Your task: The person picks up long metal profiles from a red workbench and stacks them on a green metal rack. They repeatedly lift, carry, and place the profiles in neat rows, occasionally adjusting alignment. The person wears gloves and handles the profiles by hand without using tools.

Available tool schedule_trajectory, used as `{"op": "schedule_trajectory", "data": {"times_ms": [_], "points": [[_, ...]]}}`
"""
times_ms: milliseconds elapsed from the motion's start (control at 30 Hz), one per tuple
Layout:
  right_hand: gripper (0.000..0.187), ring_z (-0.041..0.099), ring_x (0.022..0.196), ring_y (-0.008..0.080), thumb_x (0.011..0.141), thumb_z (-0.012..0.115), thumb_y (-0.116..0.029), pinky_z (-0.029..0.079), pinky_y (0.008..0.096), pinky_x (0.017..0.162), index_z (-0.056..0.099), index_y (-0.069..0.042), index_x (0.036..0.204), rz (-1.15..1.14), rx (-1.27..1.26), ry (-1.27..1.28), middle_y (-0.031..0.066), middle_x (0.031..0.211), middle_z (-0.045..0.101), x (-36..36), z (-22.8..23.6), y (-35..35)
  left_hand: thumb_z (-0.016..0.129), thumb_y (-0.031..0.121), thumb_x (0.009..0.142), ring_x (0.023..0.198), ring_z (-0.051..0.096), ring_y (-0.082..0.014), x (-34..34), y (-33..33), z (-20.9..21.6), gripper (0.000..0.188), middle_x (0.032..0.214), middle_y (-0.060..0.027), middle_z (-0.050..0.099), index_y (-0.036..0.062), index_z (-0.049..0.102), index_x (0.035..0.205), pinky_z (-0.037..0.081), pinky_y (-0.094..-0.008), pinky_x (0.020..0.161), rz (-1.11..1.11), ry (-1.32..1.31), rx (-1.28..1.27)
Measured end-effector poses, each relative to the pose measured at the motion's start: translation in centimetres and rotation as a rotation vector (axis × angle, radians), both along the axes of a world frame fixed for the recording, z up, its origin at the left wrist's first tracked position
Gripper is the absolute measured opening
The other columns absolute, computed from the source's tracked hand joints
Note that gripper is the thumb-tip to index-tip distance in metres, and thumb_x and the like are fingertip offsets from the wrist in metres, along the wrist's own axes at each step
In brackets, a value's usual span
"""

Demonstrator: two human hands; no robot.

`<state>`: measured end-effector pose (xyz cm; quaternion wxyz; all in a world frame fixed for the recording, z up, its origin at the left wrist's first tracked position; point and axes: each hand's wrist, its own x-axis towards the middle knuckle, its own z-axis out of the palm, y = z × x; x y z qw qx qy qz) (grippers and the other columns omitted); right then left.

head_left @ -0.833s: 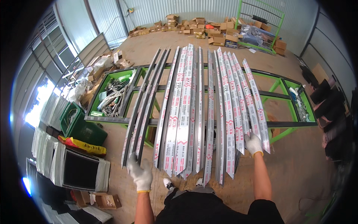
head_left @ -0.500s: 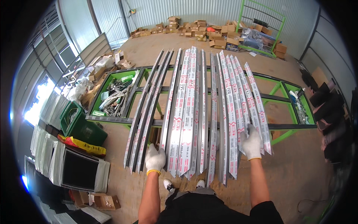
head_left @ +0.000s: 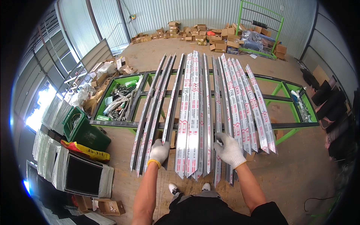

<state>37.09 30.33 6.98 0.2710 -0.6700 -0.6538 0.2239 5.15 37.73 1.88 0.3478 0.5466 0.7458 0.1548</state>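
Note:
Long metal profiles [head_left: 192, 108], wrapped in white film with red print, lie side by side across a green-framed stand, their mitred ends pointing toward me. My left hand [head_left: 159, 152], in a white knit glove, closes round the near end of one profile [head_left: 173, 108] left of the middle. Three dark-edged profiles [head_left: 150, 116] lie to the left of that hand. Over the near part of the right-middle profiles is my gloved right hand [head_left: 228, 150], thumb and fingers apart around a narrow profile [head_left: 218, 123]. Whether it touches that profile is unclear.
The stand [head_left: 300, 126] has a green tray of metal fittings [head_left: 119, 98] at its left and a smaller tray [head_left: 302, 103] at its right. A green bin [head_left: 88, 129] and wrapped panels [head_left: 84, 168] stand left. Cardboard boxes [head_left: 217, 43] line the back wall.
My right hand has shifted left from the right-hand profiles to the right-middle ones. The profile at my left hand now stands farther from the central group, with a wider gap between.

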Motion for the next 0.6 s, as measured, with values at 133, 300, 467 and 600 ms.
{"op": "schedule_trajectory", "data": {"times_ms": [133, 300, 467, 600], "points": [[0.048, 0.074, 0.118, 0.0373, 0.095, 0.075, -0.008, 0.062, 0.0489, 0.109, 0.066, 0.004, 0.141, 0.238, 0.11, -0.131, 0.0257, 0.132, 0.072, -5.0, 1.0, 2.9, 0.084, 0.045, 0.09, 0.102, 0.077, -0.0332, -1.9, -2.1, 3.5, 0.069, 0.111, -0.0247, 0.079, -0.0125, 0.069, 0.124, 0.059, -0.0443, 0.092, -0.116, -0.032, 0.081], [0.075, 0.048, 0.155, 0.0358, 0.087, 0.077, -0.003, 0.045, 0.0521, 0.128, 0.053, -0.007, 0.158, 0.59, 0.452, -0.688, 0.0205, 0.165, 0.051, -14.2, 0.4, 10.9, 0.086, 0.032, 0.089, 0.113, 0.074, -0.0325, -3.8, -10.0, 6.3, 0.073, 0.123, -0.0271, 0.076, -0.0131, 0.062, 0.14, 0.057, -0.0417, 0.103, -0.053, -0.052, 0.192], [0.021, 0.066, 0.111, 0.0274, 0.093, 0.072, -0.009, 0.053, 0.0535, 0.116, 0.07, -0.011, 0.114, 0.654, 0.862, -0.695, 0.0082, 0.109, 0.068, -16.9, 2.9, 18.4, 0.084, 0.022, 0.087, 0.111, 0.076, -0.0358, -11.1, -20.3, 7.1, 0.061, 0.117, -0.026, 0.078, -0.0045, 0.065, 0.138, 0.059, -0.0428, 0.099, -0.003, -0.13, 0.276], [0.029, 0.069, 0.102, 0.0299, 0.08, 0.069, 0.008, 0.057, 0.0528, 0.104, 0.078, -0.011, 0.101, 0.538, 0.849, -0.714, 0.0111, 0.101, 0.074, -11.0, 10.4, 24.6, 0.079, 0.001, 0.087, 0.104, 0.076, -0.0277, -26.2, -27.7, 8.3, 0.053, 0.114, -0.0158, 0.078, -0.0045, 0.067, 0.137, 0.06, -0.0432, 0.096, -0.074, 0.351, 0.451]]}}
